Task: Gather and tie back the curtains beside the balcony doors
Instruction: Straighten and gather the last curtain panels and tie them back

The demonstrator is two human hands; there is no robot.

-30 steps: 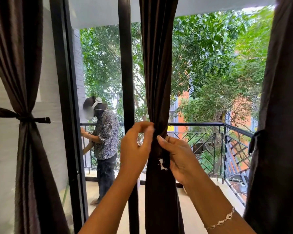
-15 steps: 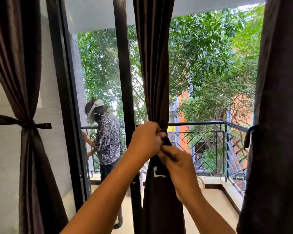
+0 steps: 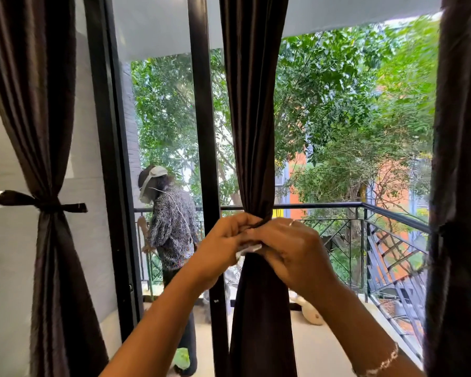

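Middle curtain [image 3: 256, 131] hangs just right of the black door frame [image 3: 204, 131], bunched narrow at railing height. Both hands meet at the bunch. Left hand [image 3: 223, 246] has fingers curled, pinching the dark tie-back [image 3: 259, 223] from the left. Right hand [image 3: 291, 251] curls over it from the right, w/ a ring [image 3: 291, 223] on one finger. White tag [image 3: 249, 248] pokes out btwn the hands. Left curtain [image 3: 46, 131] is already cinched w/ a knotted strap [image 3: 41, 204]. Right curtain [image 3: 460, 186] is at the pic's edge; can't tell if it's tied. Outside, a person [image 3: 172, 221] stands by the railing [image 3: 337, 205].
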